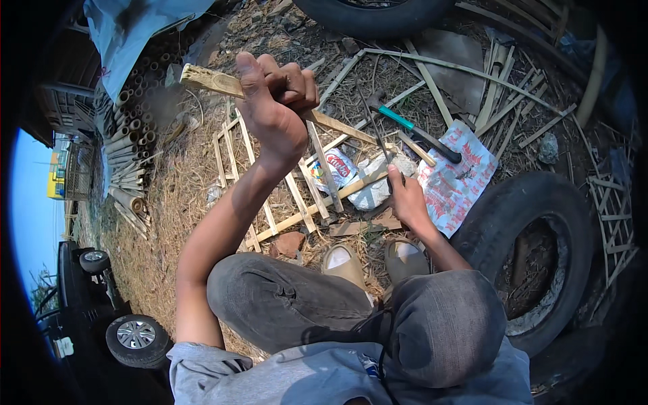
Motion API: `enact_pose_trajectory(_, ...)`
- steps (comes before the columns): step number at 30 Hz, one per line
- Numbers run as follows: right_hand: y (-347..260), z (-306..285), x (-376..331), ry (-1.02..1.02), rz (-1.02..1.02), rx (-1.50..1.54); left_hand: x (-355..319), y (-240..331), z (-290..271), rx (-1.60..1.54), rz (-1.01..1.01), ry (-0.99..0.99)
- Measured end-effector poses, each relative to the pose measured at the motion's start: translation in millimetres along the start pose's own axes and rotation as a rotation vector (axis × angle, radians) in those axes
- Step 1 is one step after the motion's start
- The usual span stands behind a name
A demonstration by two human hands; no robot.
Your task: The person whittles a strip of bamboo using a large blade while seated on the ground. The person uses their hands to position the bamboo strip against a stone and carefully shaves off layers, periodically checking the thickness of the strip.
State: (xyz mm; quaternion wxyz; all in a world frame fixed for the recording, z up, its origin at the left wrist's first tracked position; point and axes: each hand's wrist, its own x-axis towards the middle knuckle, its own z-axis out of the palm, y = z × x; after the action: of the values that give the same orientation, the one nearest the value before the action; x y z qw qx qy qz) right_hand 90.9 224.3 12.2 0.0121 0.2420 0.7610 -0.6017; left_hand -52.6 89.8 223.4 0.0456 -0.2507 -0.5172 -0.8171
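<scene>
Raised at the upper middle, my left hand is wrapped round a bamboo stick, whose far end slants down to the right. My right hand grips a long, thin dark-bladed knife, its blade pointing up and away near the stick's lower end. Just below the blade lies a pale stone block. Beside it a hammer with a teal band and black grip rests near a red-printed white plastic bag. A short bamboo piece lies between them.
A bamboo lattice spreads on the ground ahead of my feet. One tyre lies close on the right, another at the top. Bamboo poles are stacked at the left, near a parked dark vehicle. Bamboo strips lie upper right.
</scene>
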Motion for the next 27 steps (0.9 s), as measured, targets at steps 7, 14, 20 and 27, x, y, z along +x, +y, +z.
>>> enact_pose_trajectory(7, -109, -67, 58, -0.476, 0.251, -0.454, 40, 0, 9, 0.174, -0.118, 0.046)
enact_pose_trajectory(14, -159, -77, 66, -0.489, 0.273, -0.697, 9, -13, 36, 0.223, 0.054, 0.430)
enact_pose_trajectory(20, -135, -31, -14, -0.240, 0.040, -0.570, -56, 13, 17, 0.066, 0.136, 0.562)
enact_pose_trajectory(27, -71, -33, -1, -0.180, 0.195, -0.530, -76, 10, 24, 0.136, 0.103, 0.821)
